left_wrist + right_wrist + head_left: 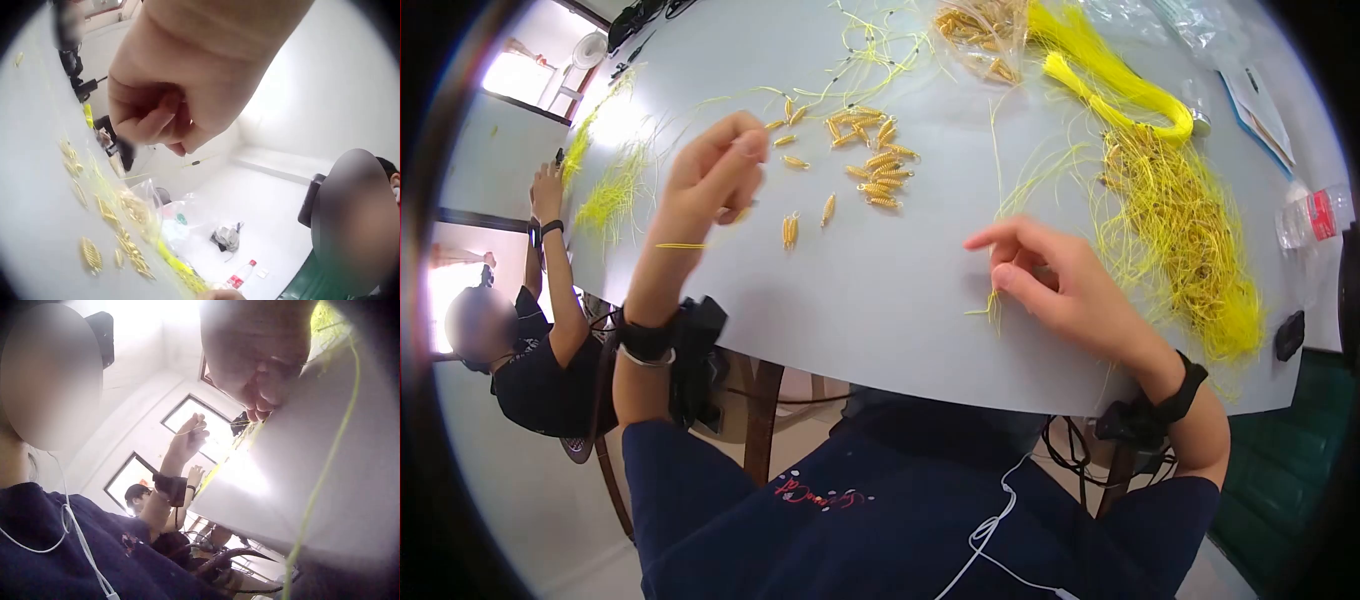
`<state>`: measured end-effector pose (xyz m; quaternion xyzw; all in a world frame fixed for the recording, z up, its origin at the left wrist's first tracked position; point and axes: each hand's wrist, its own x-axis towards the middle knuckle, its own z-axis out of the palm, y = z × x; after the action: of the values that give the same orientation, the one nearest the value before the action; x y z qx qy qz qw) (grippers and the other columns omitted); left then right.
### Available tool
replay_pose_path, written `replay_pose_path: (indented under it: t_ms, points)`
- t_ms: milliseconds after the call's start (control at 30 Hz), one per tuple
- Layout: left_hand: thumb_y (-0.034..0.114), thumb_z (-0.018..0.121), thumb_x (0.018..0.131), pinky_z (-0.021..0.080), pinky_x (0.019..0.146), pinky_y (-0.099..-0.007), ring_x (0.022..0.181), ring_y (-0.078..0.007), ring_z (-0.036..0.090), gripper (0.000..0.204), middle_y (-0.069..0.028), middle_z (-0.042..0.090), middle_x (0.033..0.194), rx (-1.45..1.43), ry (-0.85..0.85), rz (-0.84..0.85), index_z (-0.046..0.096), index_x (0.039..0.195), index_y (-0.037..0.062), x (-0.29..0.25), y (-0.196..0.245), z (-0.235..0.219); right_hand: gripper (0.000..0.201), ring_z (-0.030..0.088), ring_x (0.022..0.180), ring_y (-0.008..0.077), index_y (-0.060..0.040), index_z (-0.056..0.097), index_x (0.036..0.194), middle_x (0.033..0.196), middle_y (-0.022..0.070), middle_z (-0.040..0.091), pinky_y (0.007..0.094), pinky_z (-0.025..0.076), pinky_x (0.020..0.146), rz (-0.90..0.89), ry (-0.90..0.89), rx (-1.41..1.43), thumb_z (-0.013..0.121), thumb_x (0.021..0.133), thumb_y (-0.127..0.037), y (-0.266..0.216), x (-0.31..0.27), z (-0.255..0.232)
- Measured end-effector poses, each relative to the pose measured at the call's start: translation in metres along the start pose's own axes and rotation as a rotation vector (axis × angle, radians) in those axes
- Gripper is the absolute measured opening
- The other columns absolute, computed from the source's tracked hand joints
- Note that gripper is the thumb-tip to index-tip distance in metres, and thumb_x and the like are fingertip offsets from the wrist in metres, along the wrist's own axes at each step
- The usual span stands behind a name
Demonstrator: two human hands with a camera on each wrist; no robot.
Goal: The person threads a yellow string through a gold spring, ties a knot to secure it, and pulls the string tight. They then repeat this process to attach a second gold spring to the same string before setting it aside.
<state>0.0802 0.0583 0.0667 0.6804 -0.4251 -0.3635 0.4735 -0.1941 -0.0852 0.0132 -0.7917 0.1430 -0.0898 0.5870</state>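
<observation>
My left hand (718, 170) is raised over the table's left part, fingers curled, pinching a thin yellow line (685, 245). In the left wrist view a small dark bead (195, 162) sits on a line just beyond the fingertips of that hand (169, 94). My right hand (1060, 285) hovers over the right part, index finger extended and thumb apart from it; loose yellow strands (997, 300) lie by the thumb. Golden ribbed pieces (885, 175) lie grouped between the hands, with a few (790, 232) nearer the left one. Fingers of the right hand (256, 381) are partly shadowed.
A large yellow strand bundle (1180, 230) covers the table's right side, below a bright yellow hank (1120, 90). Behind are a plastic bag of golden pieces (990, 35) and tangled line (875, 50). A bottle (1312, 217) stands far right; another person (550, 340) sits left.
</observation>
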Motion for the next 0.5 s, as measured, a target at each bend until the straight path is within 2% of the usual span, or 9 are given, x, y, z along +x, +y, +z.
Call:
replay_pose_path:
  t_ms: [33,100,133,167,233,267,333,467,500]
  points:
    - [0.024,0.048,0.091,0.019,0.038,-0.0168,0.044,0.0007,0.025,0.018,0.0096,0.029,0.053,-0.045,-0.005,-0.040,0.048,0.081,0.0087,-0.005,0.011,0.021,0.026,0.048,0.060,0.0083,-0.0052,0.055,0.109,0.076,0.0033,0.055,0.0228,0.040,0.055,0.040,-0.025,0.184,0.052,0.084,-0.011,-0.002,-0.001,-0.001]
    - [0.019,0.051,0.090,0.019,0.040,-0.0176,0.046,0.0003,0.026,0.014,0.0096,0.030,0.054,-0.084,-0.139,-0.033,0.050,0.083,0.0074,-0.016,0.026,0.059,0.031,0.046,0.059,0.0056,-0.0059,0.051,0.115,0.077,0.0021,0.054,0.0205,0.039,0.053,0.070,-0.072,0.353,0.052,0.085,-0.014,-0.008,0.001,-0.009]
    - [0.019,0.049,0.090,0.020,0.041,-0.0166,0.047,0.0010,0.027,0.015,0.0091,0.031,0.056,-0.042,-0.225,0.067,0.047,0.083,0.0071,-0.019,0.030,0.075,0.037,0.044,0.057,0.0030,-0.0066,0.047,0.121,0.077,0.0009,0.053,0.0182,0.037,0.051,0.096,-0.130,0.514,0.052,0.087,-0.017,-0.011,0.001,-0.013]
    - [0.020,0.047,0.091,0.021,0.043,-0.0156,0.048,0.0016,0.028,0.016,0.0087,0.031,0.058,0.001,-0.307,0.166,0.045,0.083,0.0067,-0.020,0.032,0.088,0.037,0.044,0.057,0.0030,-0.0066,0.047,0.121,0.077,0.0009,0.053,0.0182,0.037,0.051,0.100,-0.129,0.509,0.052,0.087,-0.017,-0.012,0.000,-0.014]
    - [0.017,0.051,0.089,0.020,0.046,-0.0161,0.052,0.0020,0.029,0.014,0.0082,0.037,0.059,0.004,-0.394,0.203,0.046,0.083,0.0051,-0.017,0.027,0.103,0.040,0.042,0.052,0.0031,-0.0067,0.043,0.125,0.076,0.0020,0.053,0.0160,0.035,0.047,0.046,-0.208,0.654,0.051,0.088,-0.020,-0.010,0.000,-0.014]
    - [0.017,0.051,0.089,0.020,0.046,-0.0161,0.052,0.0020,0.029,0.014,0.0082,0.037,0.059,0.000,-0.391,0.202,0.046,0.083,0.0051,-0.016,0.029,0.107,0.040,0.042,0.052,0.0031,-0.0067,0.043,0.125,0.076,0.0020,0.053,0.0160,0.035,0.047,0.049,-0.211,0.653,0.051,0.088,-0.020,-0.007,0.000,-0.014]
    - [0.016,0.053,0.088,0.018,0.047,-0.0170,0.053,0.0016,0.028,0.013,0.0070,0.041,0.060,0.015,-0.358,0.158,0.047,0.084,0.0044,-0.017,0.034,0.113,0.042,0.041,0.049,0.0033,-0.0055,0.041,0.125,0.073,0.0020,0.053,0.0157,0.035,0.045,0.142,-0.391,0.595,0.052,0.088,-0.021,0.000,-0.001,-0.014]
    - [0.016,0.054,0.088,0.017,0.046,-0.0170,0.052,0.0016,0.026,0.014,0.0076,0.041,0.058,-0.027,-0.337,0.167,0.048,0.082,0.0047,-0.017,0.031,0.116,0.038,0.041,0.049,0.0034,-0.0045,0.043,0.120,0.071,0.0016,0.053,0.0159,0.034,0.045,0.179,-0.424,0.602,0.053,0.087,-0.019,-0.006,-0.002,-0.010]
    - [0.016,0.055,0.087,0.016,0.046,-0.0171,0.051,0.0017,0.025,0.014,0.0084,0.038,0.056,0.014,-0.313,0.191,0.048,0.081,0.0049,-0.018,0.033,0.116,0.036,0.041,0.049,0.0035,-0.0045,0.044,0.118,0.072,0.0017,0.052,0.0160,0.034,0.045,0.188,-0.329,0.572,0.055,0.086,-0.018,-0.008,-0.002,-0.008]
